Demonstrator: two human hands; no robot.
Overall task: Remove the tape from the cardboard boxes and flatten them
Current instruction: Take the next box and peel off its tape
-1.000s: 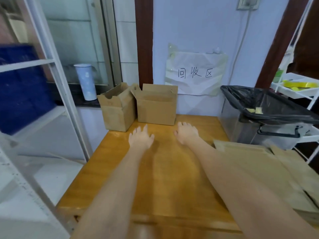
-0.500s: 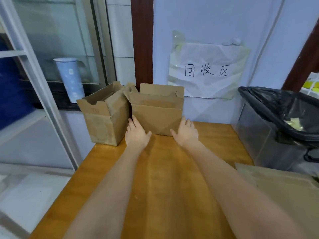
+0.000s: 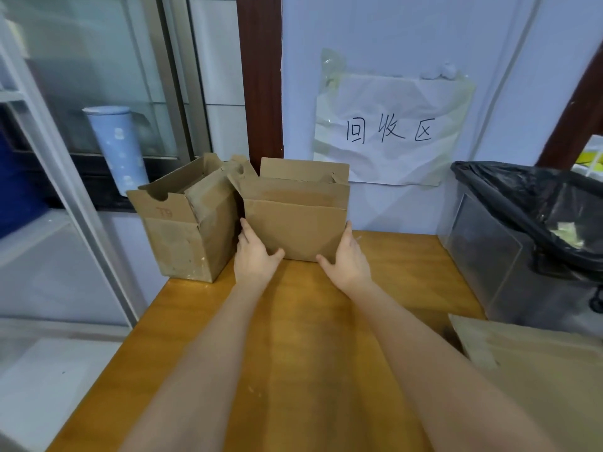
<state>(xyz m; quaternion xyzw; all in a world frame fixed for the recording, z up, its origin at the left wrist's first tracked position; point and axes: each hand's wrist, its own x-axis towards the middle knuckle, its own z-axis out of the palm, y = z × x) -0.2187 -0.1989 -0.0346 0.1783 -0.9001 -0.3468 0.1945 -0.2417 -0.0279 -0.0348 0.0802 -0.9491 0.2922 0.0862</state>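
Two open brown cardboard boxes stand at the far end of the wooden table (image 3: 293,337). The right box (image 3: 295,223) is against the wall with its flaps up. My left hand (image 3: 254,256) lies against its lower left corner, fingers straight along the side and thumb on the front face. At the lower right corner my right hand (image 3: 347,259) does the same, fingers straight up the side, thumb on the front. The left box (image 3: 186,230) stands just left of my left hand, apart from it. I see no tape from here.
A bin lined with a black bag (image 3: 535,230) stands at the right end of the table. Flattened cardboard (image 3: 538,370) lies at the near right. A paper sign (image 3: 390,132) hangs on the wall. A blue cup (image 3: 117,148) stands on the window ledge, behind a white shelf frame (image 3: 65,177).
Both hands have moved forward over the table and now touch the right box's lower corners. The view has moved closer to the boxes.
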